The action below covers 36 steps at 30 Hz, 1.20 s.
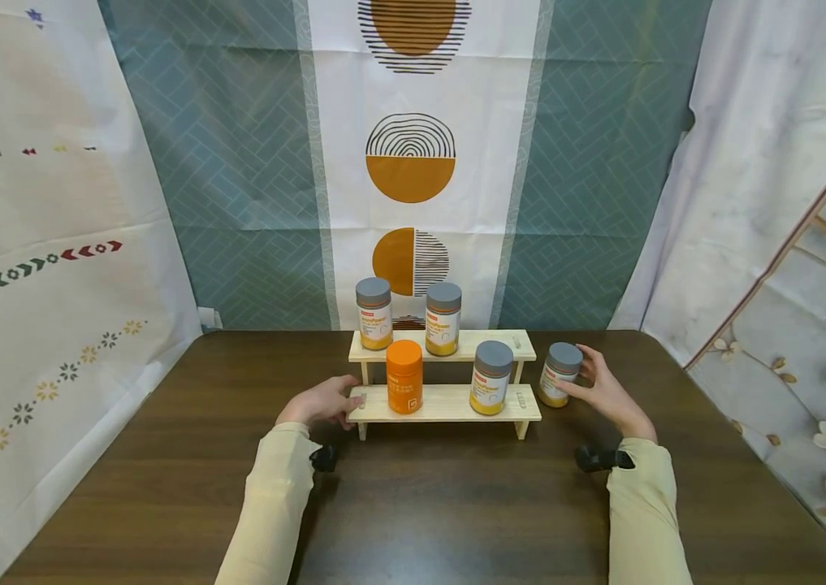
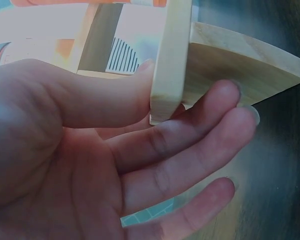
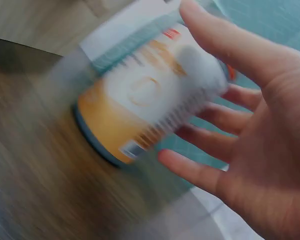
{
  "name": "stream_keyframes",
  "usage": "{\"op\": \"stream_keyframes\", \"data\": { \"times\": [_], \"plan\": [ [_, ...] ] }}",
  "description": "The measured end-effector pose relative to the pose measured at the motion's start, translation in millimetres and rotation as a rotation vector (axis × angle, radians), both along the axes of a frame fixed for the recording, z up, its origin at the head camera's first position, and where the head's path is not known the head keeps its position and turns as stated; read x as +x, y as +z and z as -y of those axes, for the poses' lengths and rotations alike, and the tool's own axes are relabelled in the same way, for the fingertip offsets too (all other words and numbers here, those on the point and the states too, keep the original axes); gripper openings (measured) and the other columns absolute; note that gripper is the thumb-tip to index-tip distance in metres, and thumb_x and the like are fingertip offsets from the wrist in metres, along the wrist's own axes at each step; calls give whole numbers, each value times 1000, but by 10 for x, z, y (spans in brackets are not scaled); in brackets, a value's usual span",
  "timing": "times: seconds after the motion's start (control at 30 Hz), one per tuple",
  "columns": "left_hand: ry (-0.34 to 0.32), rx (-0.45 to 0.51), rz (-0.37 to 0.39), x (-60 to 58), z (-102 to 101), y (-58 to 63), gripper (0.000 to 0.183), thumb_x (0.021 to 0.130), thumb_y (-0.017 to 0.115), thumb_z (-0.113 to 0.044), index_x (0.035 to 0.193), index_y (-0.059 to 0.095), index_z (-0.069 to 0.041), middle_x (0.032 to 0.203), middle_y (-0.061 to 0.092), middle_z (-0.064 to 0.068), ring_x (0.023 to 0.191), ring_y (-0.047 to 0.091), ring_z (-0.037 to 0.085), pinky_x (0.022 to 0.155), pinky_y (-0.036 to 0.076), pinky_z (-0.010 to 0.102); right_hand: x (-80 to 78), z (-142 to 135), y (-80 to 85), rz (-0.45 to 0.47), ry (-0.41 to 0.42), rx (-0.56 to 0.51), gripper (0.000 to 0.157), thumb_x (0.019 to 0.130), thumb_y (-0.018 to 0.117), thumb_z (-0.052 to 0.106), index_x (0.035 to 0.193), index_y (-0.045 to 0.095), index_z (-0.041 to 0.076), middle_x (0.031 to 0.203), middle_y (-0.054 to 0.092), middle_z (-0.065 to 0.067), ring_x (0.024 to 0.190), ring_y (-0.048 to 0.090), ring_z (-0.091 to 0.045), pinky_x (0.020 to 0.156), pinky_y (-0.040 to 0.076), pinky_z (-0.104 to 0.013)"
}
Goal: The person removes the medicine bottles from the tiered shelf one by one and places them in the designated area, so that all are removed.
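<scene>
My left hand (image 1: 322, 401) pinches the left end of the lower shelf board (image 1: 449, 413), thumb on top and fingers beneath. In the left wrist view the thumb presses the board's edge (image 2: 171, 65), close to the wooden leg (image 2: 245, 60). My right hand (image 1: 608, 396) holds a grey-capped supplement bottle (image 1: 557, 378) just right of the wooden rack. Its thumb lies across the front, and the fingers reach round the far side. In the right wrist view this bottle (image 3: 145, 95) is blurred, with a white and yellow label.
On the lower board stand an orange bottle (image 1: 404, 382) and a grey-capped bottle (image 1: 490, 382). Two more grey-capped bottles, one on the left (image 1: 374, 317) and one on the right (image 1: 443, 321), stand on the upper board (image 1: 482, 345). Curtains (image 1: 252, 203) hang behind the dark table (image 1: 456, 504).
</scene>
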<state>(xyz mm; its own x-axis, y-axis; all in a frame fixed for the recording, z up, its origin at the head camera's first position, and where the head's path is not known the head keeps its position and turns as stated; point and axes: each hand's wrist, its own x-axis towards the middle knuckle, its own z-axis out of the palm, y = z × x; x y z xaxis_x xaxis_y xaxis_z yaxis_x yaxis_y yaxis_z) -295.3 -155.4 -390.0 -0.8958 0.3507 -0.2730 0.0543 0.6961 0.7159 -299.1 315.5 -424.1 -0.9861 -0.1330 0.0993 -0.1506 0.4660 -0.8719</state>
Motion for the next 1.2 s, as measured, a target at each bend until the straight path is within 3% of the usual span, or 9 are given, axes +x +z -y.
{"op": "stream_keyframes", "data": {
  "times": [0.2,0.43,0.77,1.2],
  "plan": [
    [7,2,7,10,0,8,50,100,53,-18,140,38,7,90,63,16,69,66,20,79,55,42,-61,120,-14,-38,-64,21,84,90,69,20,146,10,-1,143,33,-30,133,35,-44,102,35,-54],
    [14,7,18,0,0,13,48,100,53,-18,139,39,6,92,63,16,68,65,19,80,55,42,-25,127,33,-97,-116,80,76,87,72,23,142,26,-3,137,41,-25,118,43,-32,92,37,-39],
    [-3,17,12,18,11,20,49,100,53,-17,139,38,7,92,62,18,70,67,23,78,55,42,-28,89,34,-119,-151,132,77,87,73,25,143,29,-2,133,47,-26,117,46,-35,92,37,-40],
    [-8,2,-6,-12,17,-23,46,100,53,-18,138,41,5,85,64,15,66,65,19,75,54,41,22,7,81,-96,-130,134,78,89,70,23,146,23,-3,136,43,-29,120,46,-39,93,38,-43]
  ]
}}
